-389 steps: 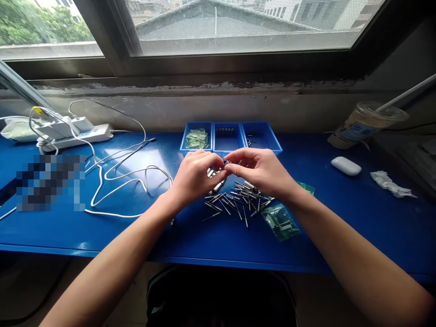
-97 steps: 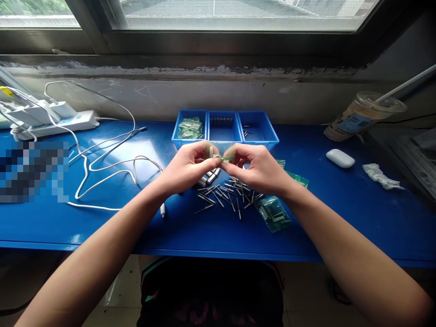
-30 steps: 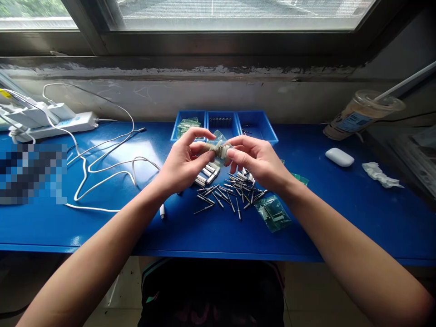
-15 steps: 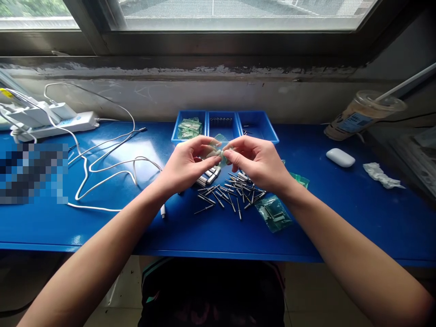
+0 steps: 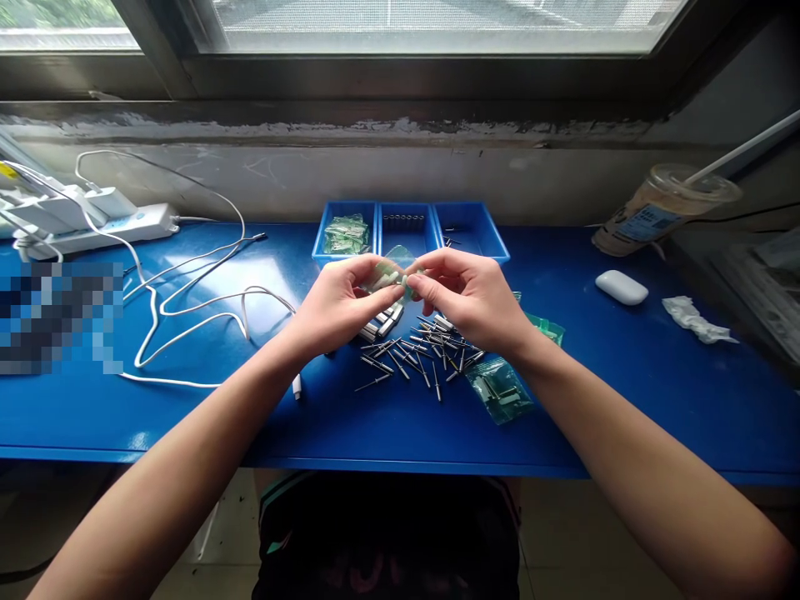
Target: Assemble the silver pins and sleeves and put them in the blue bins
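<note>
A small translucent green plastic bag [image 5: 400,255] is held between my two hands, above the middle of the table. My left hand [image 5: 347,300] pinches its left side, and my right hand [image 5: 466,292] pinches its right side, with the fingertips of both hands close together. Pale pieces show inside the bag, partly hidden by my fingers. Below my hands lies a loose pile of metal rivets [image 5: 431,354]. Several silvery rectangular pieces [image 5: 388,319] are next to the pile. A filled green bag [image 5: 500,390] rests near my right wrist, and another green bag [image 5: 547,329] is partly behind it.
Three blue bins [image 5: 407,242] stand at the back, holding green bags, small cylinders and a few rivets. White cables [image 5: 206,312] and a power strip [image 5: 100,233] lie left. On the right are a drink cup [image 5: 650,212], a white case [image 5: 622,287] and a crumpled tissue [image 5: 697,319].
My fingers have shifted slightly at the bag's edge, and the pale pieces in it show a little more. The whole view has moved slightly. Both hands keep hold of the bag.
</note>
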Tool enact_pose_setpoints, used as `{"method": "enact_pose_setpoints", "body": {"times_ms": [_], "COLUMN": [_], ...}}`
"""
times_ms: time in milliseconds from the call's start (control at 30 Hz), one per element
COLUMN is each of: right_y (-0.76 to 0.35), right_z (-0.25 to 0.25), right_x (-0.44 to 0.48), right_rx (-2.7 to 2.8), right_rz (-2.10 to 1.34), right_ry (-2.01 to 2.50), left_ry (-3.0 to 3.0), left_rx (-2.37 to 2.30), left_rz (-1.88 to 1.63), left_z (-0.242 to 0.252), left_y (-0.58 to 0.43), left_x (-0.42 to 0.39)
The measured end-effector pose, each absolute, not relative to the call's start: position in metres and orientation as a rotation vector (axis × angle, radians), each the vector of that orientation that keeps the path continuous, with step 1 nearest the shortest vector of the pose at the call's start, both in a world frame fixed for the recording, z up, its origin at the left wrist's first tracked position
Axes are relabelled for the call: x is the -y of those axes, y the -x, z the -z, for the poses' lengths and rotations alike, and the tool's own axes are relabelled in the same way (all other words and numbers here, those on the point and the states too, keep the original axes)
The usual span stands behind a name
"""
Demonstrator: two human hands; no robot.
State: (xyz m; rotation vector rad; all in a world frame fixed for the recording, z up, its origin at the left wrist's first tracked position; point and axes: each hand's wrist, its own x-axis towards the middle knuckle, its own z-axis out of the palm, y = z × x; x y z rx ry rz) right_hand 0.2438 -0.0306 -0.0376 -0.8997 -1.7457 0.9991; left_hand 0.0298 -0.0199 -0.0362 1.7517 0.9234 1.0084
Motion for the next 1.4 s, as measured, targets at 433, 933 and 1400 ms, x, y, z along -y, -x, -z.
{"method": "enact_pose_setpoints", "body": {"times_ms": [433, 933, 1400], "right_y": [-0.2443, -0.2439, -0.2432], "right_z": [0.0372, 0.0369, 0.0335], "right_x": [0.0312, 0.0315, 0.0339], "right_rx": [1.758, 1.768, 1.785], "right_rz": [-1.006, -0.982, -0.965], "right_ry": [0.925, 0.935, 0.945], "left_ry": [-1.840, -1.886, -1.998], "left_rx": [-0.968, -0.998, -1.006], "left_rz": [-1.020, -1.058, -1.079], "left_z": [0.0342, 0.0372, 0.0398], "left_y": [-0.0310, -0.0315, -0.0309], "left_x": [0.0219, 0.0220, 0.0220]}}
